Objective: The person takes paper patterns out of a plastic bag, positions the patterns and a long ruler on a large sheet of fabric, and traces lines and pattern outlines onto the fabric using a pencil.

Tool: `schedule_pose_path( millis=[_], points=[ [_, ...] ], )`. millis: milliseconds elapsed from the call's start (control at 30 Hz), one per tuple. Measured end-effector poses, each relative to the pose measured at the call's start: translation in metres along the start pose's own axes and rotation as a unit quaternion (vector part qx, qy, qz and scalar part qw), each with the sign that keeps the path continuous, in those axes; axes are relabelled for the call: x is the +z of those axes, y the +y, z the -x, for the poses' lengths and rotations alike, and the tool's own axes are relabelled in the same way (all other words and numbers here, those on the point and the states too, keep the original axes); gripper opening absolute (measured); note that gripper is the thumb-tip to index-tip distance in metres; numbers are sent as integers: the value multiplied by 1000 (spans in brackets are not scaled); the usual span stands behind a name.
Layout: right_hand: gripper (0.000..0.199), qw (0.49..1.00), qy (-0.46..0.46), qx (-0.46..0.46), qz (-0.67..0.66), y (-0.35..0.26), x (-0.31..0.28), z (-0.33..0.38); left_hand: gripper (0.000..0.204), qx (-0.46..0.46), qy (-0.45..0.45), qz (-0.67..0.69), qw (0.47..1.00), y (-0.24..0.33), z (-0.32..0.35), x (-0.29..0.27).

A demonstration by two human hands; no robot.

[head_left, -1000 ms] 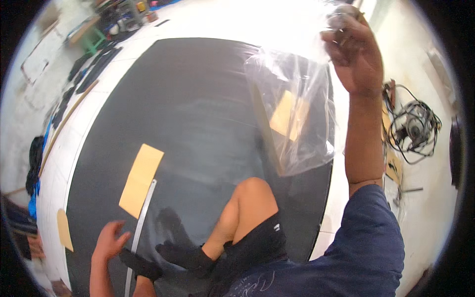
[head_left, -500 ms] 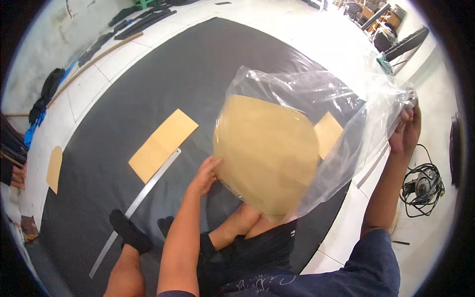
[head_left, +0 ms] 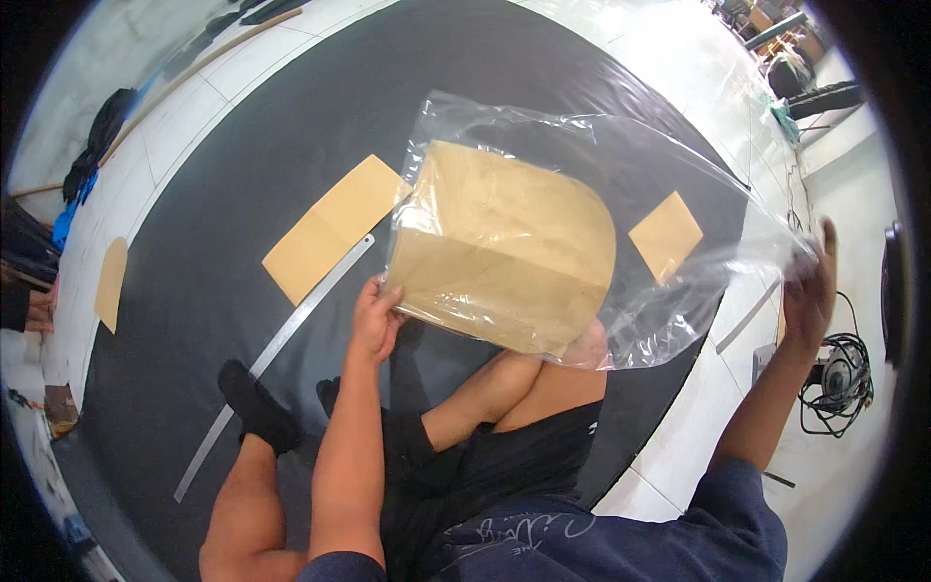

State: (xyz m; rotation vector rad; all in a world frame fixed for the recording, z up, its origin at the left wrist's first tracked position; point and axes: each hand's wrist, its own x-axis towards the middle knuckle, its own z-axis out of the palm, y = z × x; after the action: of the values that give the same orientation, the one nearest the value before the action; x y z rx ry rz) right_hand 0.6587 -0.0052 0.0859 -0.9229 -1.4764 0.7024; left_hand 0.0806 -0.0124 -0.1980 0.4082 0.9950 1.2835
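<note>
A clear plastic bag (head_left: 659, 325) hangs in front of me above the dark sheet, with a tan paper pattern piece (head_left: 504, 247) inside it. The piece has one straight side at the left and a rounded right end; a crease crosses it. My left hand (head_left: 376, 315) is closed on the bag's lower left corner, its thumb on top at the piece's edge. Out at the far right, my right hand (head_left: 810, 291) is at the bag's gathered end, which is pulled taut toward it. That hand is slightly blurred, with one finger pointing up.
A large dark sheet (head_left: 242, 204) covers the tiled floor beneath me. On it lie a tan rectangular piece (head_left: 335, 231), a smaller tan piece (head_left: 665, 237), a rounded tan strip (head_left: 112, 286) and a long metal ruler (head_left: 276, 349). A corded power tool (head_left: 839, 378) stands at right.
The bag with the paper piece has shifted up and left and tilted, so the piece's crease now shows. My left hand has moved slightly left and up; my right hand is lower and farther right.
</note>
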Motion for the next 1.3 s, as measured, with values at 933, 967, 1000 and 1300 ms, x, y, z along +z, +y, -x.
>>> schedule_pose_path(
  millis=[933, 967, 1000, 1300],
  points=[
    [55, 883, -186, 415, -114, 73, 185, 178, 27, 139, -74, 414, 896, -6, 48, -81],
    [56, 810, -128, 519, -241, 56, 203, 176, 29, 108, -73, 404, 905, -4, 49, -83],
    [57, 712, -47, 601, -359, 43, 224, 172, 30, 77, -77, 391, 914, 1, 49, -85],
    [68, 765, -290, 569, -84, 47, 240, 170, 46, -84, -123, 349, 925, 26, 62, -92]
  ],
)
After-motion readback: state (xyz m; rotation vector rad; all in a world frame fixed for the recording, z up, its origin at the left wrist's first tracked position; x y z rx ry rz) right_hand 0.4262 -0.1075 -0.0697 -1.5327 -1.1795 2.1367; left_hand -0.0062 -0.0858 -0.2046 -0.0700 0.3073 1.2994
